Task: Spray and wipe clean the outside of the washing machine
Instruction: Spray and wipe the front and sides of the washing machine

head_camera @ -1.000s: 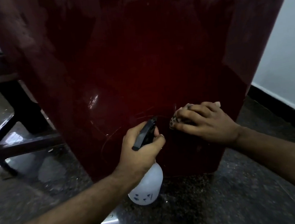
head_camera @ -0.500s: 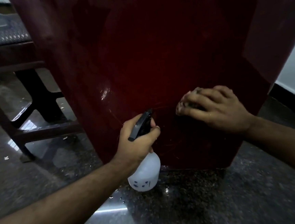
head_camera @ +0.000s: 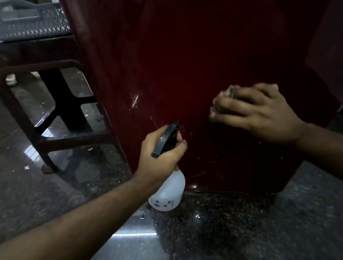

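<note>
Washing machine (head_camera: 201, 54): tall cabinet with a glossy, dark maroon side panel that fills the upper centre of the view. The panel is smooth, with fine pale scratches and one bright glint low on its left part. Its base stands on the floor (head_camera: 299, 222), a polished dark speckled stone showing a streak of reflected light and a few water droplets near the bottle.

Left hand (head_camera: 160, 157): closed around the neck of a spray bottle (head_camera: 168, 192), fingers curled at the trigger. The head is matte black plastic, angular, with its nozzle just short of the panel. The body is translucent white, rounded, with small dark markings, and hangs below the fist just above the floor.

Right hand (head_camera: 256, 112): fingers spread and pressed flat against the lower panel, holding a small crumpled cloth (head_camera: 228, 91) under the fingertips. The cloth is pale and mottled; its weave is blurred.

Left of the machine: a dark brown moulded plastic stool (head_camera: 47, 120) with square-section legs and crossbars. Above it, a grey perforated plastic basket (head_camera: 24, 22) with a lattice wall.
</note>
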`<state>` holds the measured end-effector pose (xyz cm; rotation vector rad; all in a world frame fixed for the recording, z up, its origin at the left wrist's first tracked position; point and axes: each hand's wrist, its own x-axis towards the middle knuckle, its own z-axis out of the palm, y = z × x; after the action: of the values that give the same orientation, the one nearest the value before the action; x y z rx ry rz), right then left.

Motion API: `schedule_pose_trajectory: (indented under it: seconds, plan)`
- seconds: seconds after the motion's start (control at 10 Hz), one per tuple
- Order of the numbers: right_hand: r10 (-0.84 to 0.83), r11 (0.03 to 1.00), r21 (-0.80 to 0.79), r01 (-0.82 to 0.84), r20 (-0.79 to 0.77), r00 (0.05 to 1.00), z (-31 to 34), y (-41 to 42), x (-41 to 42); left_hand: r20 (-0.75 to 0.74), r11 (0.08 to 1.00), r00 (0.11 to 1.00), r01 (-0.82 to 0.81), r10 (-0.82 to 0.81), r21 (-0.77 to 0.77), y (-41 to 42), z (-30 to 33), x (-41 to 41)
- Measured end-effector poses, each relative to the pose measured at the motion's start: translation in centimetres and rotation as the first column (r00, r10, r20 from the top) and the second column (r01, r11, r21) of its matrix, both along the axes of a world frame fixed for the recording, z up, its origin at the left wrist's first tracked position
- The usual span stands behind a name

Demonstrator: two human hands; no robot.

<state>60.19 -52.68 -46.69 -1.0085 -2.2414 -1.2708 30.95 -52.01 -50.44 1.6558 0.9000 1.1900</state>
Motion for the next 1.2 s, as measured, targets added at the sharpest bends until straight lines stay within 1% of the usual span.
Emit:
schedule_pose_trajectory:
  seconds: [0.1,0.2,0.3,0.4,0.5,0.6,0.7,0.8,0.9,1.0,1.1,1.2]
  plan:
    - [0.001,1.0,0.027,0.003,-0.137,0.991,2.6,1.5,-4.1,-0.019,0.999,0.999,-0.048,0.048,0.005,0.2,-0.4,-0.2]
    - [0.008,0.995,-0.099,-0.013,-0.047,0.999,1.0,2.2,-5.7,-0.01,0.996,0.996,-0.084,0.084,0.01,0.5,0.0,-0.3]
    - [0.032,0.984,-0.176,0.002,0.19,0.981,-1.1,1.5,-4.0,0.004,0.994,0.994,-0.108,0.108,-0.003,0.6,0.3,-1.3]
    - [0.01,1.0,-0.023,-0.003,0.303,0.953,0.2,1.0,-2.3,-0.001,0.988,0.988,-0.156,0.156,0.007,0.7,0.1,-2.5]
    - [-0.017,0.997,0.074,0.011,0.084,0.996,2.3,1.8,-4.2,-0.014,0.981,0.981,-0.193,0.193,0.007,0.9,-0.5,-3.2]
    - [-0.026,0.978,0.207,0.033,-0.035,0.999,2.2,3.5,-7.7,-0.016,0.971,0.971,-0.239,0.239,0.008,1.2,-0.9,-3.6]
    - [0.132,0.98,0.097,-0.172,0.321,0.938,-0.4,5.9,-10.1,-0.009,0.965,0.965,-0.262,0.262,0.012,1.8,-0.9,-4.3]
    - [0.169,0.984,-0.045,-0.172,0.532,0.83,-3.1,4.9,-7.3,-0.024,0.959,0.959,-0.282,0.283,0.022,2.0,-0.9,-5.5]
    - [0.158,0.986,-0.104,-0.133,0.297,0.942,-3.6,3.4,-3.7,-0.038,0.947,0.947,-0.319,0.32,0.025,2.0,-1.3,-6.9]
    - [0.535,0.842,-0.191,-0.504,0.179,0.826,-0.6,5.6,-7.9,-0.066,0.954,0.951,-0.299,0.301,0.037,2.0,-1.9,-7.4]
    - [0.587,0.809,-0.107,-0.578,0.082,0.806,1.2,6.5,-12.4,-0.063,0.955,0.953,-0.295,0.296,0.025,1.9,-2.2,-7.4]
    - [0.209,0.977,-0.049,-0.208,0.02,0.978,1.7,6.4,-13.9,-0.057,0.954,0.952,-0.299,0.299,0.023,1.9,-2.1,-7.4]
